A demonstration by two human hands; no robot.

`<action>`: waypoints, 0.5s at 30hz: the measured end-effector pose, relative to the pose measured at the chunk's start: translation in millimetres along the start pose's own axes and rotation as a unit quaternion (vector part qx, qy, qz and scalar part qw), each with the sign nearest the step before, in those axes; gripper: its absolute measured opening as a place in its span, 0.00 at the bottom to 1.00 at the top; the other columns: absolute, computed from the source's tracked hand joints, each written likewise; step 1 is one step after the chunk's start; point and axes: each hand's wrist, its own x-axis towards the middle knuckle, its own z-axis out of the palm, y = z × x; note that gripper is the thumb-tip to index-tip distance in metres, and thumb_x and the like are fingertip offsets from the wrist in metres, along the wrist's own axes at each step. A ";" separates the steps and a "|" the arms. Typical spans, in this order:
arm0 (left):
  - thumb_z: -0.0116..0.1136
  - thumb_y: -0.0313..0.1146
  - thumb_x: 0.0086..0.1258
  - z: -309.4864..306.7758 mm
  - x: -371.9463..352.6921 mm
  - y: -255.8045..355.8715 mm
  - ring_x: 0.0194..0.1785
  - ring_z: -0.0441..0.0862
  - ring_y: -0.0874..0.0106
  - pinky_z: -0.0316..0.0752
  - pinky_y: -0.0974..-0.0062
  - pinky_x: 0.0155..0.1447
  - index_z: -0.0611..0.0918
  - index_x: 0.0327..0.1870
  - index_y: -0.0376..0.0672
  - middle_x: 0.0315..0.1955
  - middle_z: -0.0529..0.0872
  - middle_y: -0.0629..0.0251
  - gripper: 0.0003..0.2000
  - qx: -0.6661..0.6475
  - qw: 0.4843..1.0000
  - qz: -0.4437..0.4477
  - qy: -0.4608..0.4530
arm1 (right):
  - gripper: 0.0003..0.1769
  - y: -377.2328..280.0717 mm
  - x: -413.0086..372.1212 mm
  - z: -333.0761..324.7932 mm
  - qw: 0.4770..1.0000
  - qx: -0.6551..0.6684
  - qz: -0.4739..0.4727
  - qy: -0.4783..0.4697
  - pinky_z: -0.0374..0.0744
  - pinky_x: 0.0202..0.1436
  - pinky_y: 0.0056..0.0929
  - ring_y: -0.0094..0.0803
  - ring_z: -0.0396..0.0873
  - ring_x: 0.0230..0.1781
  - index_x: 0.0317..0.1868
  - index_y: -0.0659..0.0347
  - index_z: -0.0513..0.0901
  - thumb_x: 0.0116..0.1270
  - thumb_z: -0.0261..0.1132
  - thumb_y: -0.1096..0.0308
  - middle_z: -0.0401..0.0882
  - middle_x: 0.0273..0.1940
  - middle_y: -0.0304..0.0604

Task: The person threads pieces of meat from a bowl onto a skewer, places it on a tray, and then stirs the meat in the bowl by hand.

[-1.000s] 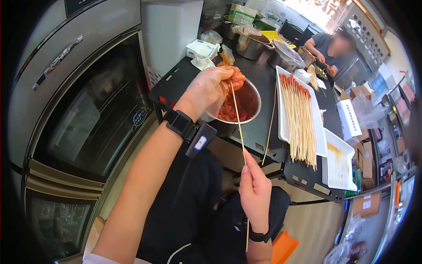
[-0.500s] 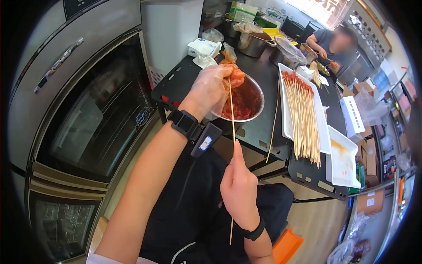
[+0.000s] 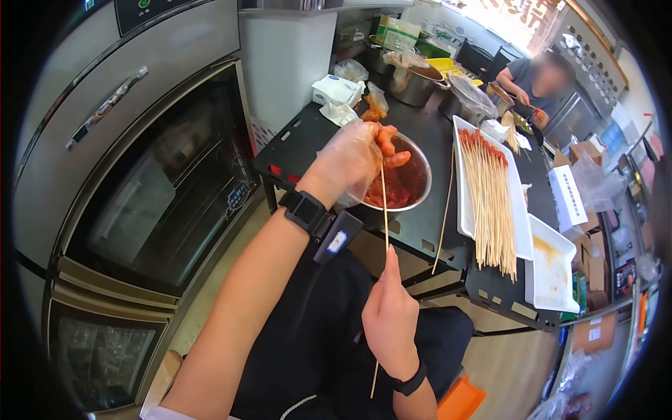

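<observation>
My left hand [image 3: 353, 154], in a clear plastic glove smeared red-orange at the fingers, is closed around a piece of meat at the upper end of a bamboo skewer [image 3: 385, 203]. Glove and meat are hard to tell apart there. Bare and lower down, my right hand [image 3: 390, 315] grips the skewer's shaft, with the index finger laid along it. Beneath my left hand stands a metal bowl [image 3: 428, 183] of red marinated meat [image 3: 392, 192]. Right of the bowl, a white tray [image 3: 463, 203] holds many skewers [image 3: 490, 203] tipped with red meat.
One loose skewer [image 3: 446, 210] lies on the black table [image 3: 427, 234] beside the tray. A second white tray [image 3: 553, 280] holds brownish liquid. Tissues [image 3: 338, 91] and pots [image 3: 414, 85] stand farther back. Across the table, a person [image 3: 535, 84] works with their hands. An oven [image 3: 161, 182] is at left.
The view has shifted, so the scene sits slightly lower and farther right. My left hand's stained fingers look more spread at the skewer's tip. My right hand still grips the shaft.
</observation>
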 end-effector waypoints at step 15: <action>0.36 0.28 0.69 13.3 2.6 4.1 0.19 0.65 0.72 0.78 0.64 0.40 0.67 0.37 0.36 0.21 0.69 0.64 0.06 -0.072 0.990 -0.029 0.118 | 0.30 -0.4 12.6 -2.6 0.995 0.094 0.011 -0.030 0.73 0.23 0.36 0.45 0.75 0.19 0.62 0.70 0.62 0.56 0.56 0.81 0.72 0.20 0.53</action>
